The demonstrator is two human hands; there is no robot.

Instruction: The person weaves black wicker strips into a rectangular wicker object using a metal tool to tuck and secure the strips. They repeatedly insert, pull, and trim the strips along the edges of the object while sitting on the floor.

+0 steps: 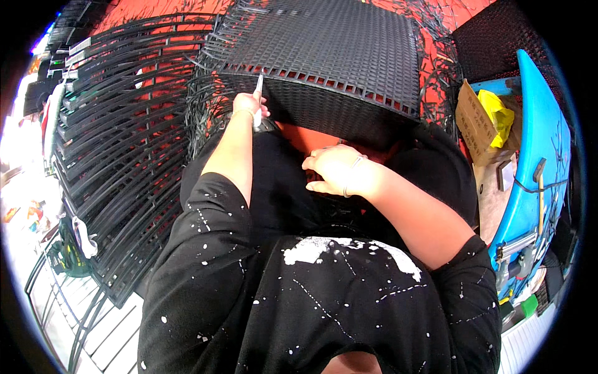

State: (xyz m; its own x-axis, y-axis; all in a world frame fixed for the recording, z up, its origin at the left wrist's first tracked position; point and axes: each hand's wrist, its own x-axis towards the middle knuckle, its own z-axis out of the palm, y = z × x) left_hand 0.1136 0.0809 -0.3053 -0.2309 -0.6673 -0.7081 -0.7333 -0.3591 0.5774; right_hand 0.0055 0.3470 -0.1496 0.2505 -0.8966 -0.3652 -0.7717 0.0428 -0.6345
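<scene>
In front of me sits a black woven wicker piece [330, 47], box-shaped, with a row of square gaps along its near upper edge. My left hand [248, 105] is closed around a slim, pointed silver tool [258, 87]. Its tip points up at the left end of the gap row; whether it touches the weave, I cannot tell. Below the wicker's near face, my right hand [336, 168] hovers over my lap. Its thumb stands apart from loosely bent fingers, and nothing shows in it.
Left of me are stacked curved black strips [131, 131]. Loose black strip ends surround the wicker on a red surface [168, 7]. At right stand a cardboard box [474, 121] with a yellow bag [496, 117] and a blue curved panel [542, 124] carrying a hammer-like tool [541, 187].
</scene>
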